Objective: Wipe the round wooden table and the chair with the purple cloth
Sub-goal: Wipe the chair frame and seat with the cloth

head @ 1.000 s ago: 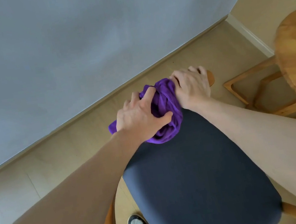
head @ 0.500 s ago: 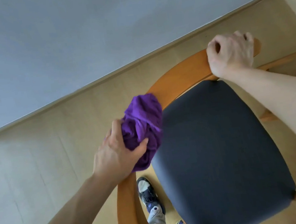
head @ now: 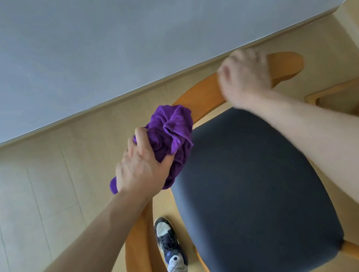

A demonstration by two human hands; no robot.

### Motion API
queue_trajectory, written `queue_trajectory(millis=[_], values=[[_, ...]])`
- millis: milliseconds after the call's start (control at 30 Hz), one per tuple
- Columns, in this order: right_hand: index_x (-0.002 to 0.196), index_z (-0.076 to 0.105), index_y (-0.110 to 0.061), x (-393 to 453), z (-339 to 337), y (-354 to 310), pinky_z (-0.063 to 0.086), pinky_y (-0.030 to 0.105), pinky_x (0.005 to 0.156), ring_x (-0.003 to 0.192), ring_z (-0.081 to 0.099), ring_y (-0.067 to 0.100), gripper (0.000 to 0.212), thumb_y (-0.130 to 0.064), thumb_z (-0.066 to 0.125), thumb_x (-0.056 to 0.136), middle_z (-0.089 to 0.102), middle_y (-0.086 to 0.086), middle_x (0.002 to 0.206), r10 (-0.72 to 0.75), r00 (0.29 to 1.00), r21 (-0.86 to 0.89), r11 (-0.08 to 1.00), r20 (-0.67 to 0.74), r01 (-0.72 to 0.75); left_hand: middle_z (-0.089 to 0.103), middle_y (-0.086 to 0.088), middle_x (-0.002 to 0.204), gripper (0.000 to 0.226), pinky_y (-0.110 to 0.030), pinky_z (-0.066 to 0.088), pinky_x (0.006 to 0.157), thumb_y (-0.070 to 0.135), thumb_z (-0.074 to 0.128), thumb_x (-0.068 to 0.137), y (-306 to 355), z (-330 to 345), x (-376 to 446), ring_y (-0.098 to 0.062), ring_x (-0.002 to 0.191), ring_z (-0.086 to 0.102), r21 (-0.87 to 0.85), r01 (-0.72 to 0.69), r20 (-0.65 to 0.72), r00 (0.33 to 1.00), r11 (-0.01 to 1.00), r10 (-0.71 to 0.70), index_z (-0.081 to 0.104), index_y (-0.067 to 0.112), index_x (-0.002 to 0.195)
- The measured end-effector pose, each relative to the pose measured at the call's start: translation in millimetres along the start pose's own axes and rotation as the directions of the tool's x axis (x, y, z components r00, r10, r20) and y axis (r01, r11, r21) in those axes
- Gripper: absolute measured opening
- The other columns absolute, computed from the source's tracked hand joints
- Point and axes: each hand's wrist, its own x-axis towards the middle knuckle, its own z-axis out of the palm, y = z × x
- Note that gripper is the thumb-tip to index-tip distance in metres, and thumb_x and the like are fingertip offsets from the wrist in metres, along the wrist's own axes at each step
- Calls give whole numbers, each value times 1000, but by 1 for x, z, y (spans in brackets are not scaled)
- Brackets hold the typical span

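Gripping the bunched purple cloth [head: 169, 135] in our left hand [head: 141, 167], we press it on the curved wooden chair backrest [head: 200, 97] our right hand [head: 245, 74] clasps.

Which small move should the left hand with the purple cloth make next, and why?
Probably slide the purple cloth along the chair's curved wooden backrest toward the right hand. The left hand holds it bunched against the rail's bend, and the right hand grips the rail's far end, seemingly steadying the chair.
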Motion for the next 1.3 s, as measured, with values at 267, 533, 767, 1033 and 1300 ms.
queue_trajectory(millis=[267, 533, 767, 1033, 1300], values=[[100, 70, -21, -57, 23, -105, 13, 55, 123, 120, 53, 26, 60, -37, 12, 100, 66, 1, 113, -336, 942, 131, 934, -3, 334, 54, 1, 102, 49, -39, 41, 64, 61, 59, 87, 2, -4, -6, -34, 82, 59, -74, 57, 38, 998, 996, -55, 30, 26, 105], [95, 72, -21, -55, 25, -115, 15, 55, 122, 114, 55, 28, 52, -41, 24, 97, 69, 6, 111, -335, 941, 87, 937, -43, 337, 48, 5, 91, 51, -35, 38, 57, 63, 57, 86, -19, -43, -117, -25, 68, 54, 19, 272, 84, 958, 962, -273, 23, 28, 100], [99, 72, -19, -56, 25, -110, 17, 56, 121, 116, 55, 29, 56, -43, 21, 99, 67, 6, 114, -342, 938, 48, 938, -48, 345, 52, -1, 93, 51, -38, 40, 68, 49, 62, 81, -10, -34, -90, -30, 78, 55, 181, 303, 160, 929, 936, -332, 22, 27, 105], [101, 70, -16, -57, 26, -112, 20, 58, 119, 116, 55, 33, 56, -44, 22, 99, 66, 10, 117, -343, 936, 3, 939, -78, 345, 54, -1, 87, 51, -38, 41, 65, 46, 68, 79, -10, -37, -85, -29, 78, 56, 57, 340, 179, 922, 939, -344, 30, 22, 103], [126, 63, -15, -81, 13, -133, 11, 54, 124, 139, 40, 30, 41, -31, 36, 99, 57, 9, 137, -298, 954, 75, 952, -8, 298, 55, 0, 87, 57, -40, 51, 63, 50, 69, 74, -6, -42, -162, -24, 72, 58, -110, 427, 38, 904, 898, -425, 29, 25, 106]])
